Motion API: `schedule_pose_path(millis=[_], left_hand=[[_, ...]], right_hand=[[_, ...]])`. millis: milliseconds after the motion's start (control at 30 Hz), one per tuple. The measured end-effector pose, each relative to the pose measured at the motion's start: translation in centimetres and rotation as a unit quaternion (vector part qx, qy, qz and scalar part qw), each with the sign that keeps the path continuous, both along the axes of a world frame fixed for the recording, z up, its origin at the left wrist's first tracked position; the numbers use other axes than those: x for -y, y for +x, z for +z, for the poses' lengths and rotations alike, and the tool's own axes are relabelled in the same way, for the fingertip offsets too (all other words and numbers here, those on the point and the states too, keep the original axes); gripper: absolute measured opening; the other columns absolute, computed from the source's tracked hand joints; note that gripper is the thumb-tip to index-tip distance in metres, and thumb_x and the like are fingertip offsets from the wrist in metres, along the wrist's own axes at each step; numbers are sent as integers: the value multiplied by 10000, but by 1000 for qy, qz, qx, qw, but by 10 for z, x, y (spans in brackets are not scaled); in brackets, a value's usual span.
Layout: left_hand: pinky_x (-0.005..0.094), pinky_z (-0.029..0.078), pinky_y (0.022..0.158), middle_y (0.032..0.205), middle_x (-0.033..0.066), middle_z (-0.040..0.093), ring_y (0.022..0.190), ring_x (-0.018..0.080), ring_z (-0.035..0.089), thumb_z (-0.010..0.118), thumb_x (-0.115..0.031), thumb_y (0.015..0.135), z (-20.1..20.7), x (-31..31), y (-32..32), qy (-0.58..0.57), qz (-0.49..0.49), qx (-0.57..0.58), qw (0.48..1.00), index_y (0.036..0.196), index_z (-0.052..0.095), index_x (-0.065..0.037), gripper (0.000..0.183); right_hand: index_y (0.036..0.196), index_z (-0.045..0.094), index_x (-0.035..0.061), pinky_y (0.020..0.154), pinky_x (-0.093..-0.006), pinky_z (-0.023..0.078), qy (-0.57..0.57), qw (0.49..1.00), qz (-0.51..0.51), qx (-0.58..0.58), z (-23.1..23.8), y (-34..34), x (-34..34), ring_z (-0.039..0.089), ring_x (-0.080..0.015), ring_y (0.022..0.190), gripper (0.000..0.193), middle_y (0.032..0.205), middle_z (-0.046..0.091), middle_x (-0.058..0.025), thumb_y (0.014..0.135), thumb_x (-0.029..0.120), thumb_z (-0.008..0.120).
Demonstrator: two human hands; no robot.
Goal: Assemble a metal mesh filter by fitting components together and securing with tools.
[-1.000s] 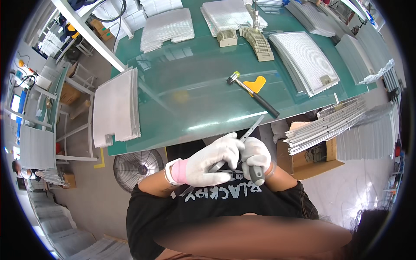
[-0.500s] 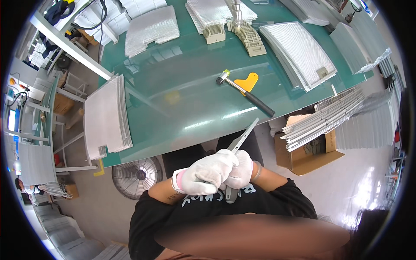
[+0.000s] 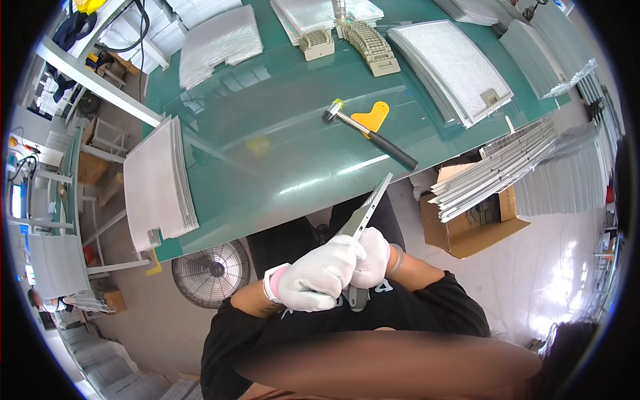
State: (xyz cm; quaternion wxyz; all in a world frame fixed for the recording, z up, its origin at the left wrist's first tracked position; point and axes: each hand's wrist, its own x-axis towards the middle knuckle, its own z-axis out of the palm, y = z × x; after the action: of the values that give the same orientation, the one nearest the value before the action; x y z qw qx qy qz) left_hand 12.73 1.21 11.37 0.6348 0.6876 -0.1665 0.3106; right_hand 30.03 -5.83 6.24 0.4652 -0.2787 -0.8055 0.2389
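Slippage is the main risk: the long, flat, grey strip with small holes along it (image 3: 371, 204) is held only near its lower part, so its narrow tip is left unsupported and could be twisted aside if the fingers are loosened. A glove could also be snagged or nicked if the strip's edge is sharp; sharpness can't be judged from this view. The black-handled hammer with a metal head (image 3: 393, 152) could be knocked if the tip is swung forward over the green-topped table (image 3: 233, 150), where the yellow plastic scraper (image 3: 379, 115) is lying beside it.

Grip: both fists closed, almost no gap seen. The strip is clasped between the white-gloved left hand (image 3: 319, 277) and the white-gloved right hand (image 3: 371, 261), gloves touching, in front of the torso; it is slanted up toward the table's near edge. A dark grey rounded end (image 3: 359, 300) is seen below the gloves; whether it belongs to the strip cannot be told. Palm contacts are hidden.
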Motion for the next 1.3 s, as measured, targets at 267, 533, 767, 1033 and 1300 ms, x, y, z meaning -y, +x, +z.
schedule_pose_path(millis=[267,533,767,1033,1300], left_hand=[[527,396,986,730,8,529,747,241,512,625,-197,825,-3,-12,-4,-116,13,28,993,643,553,-120,210],[523,411,946,713,19,538,728,237,509,634,-211,827,-7,-15,-6,-145,19,36,989,622,545,-118,243],[526,406,945,714,18,548,735,242,516,640,-237,832,-13,-19,-8,-151,2,46,988,618,549,-118,262],[524,401,967,728,11,555,741,236,513,649,-239,817,-11,-19,-7,-143,2,40,989,619,554,-116,253],[533,396,989,750,6,529,769,244,515,637,-242,838,-5,-12,-6,-100,4,28,995,644,553,-124,242]], right_hand=[[563,439,168,443,-365,331,222,969,-76,-72,4,3,-18,452,-208,470,304,562,446,6,571,69,726],[558,396,161,418,-337,286,269,962,-28,24,1,0,-8,403,-162,460,392,557,361,29,577,166,787],[572,416,153,423,-343,281,291,956,-39,8,4,4,-12,403,-166,462,362,571,367,25,581,151,778],[591,443,149,424,-349,293,299,954,-29,-16,1,-1,-18,411,-173,465,340,583,386,19,605,149,783],[584,463,152,422,-374,329,253,967,-18,4,5,3,-17,458,-212,462,313,561,432,0,610,122,773]])
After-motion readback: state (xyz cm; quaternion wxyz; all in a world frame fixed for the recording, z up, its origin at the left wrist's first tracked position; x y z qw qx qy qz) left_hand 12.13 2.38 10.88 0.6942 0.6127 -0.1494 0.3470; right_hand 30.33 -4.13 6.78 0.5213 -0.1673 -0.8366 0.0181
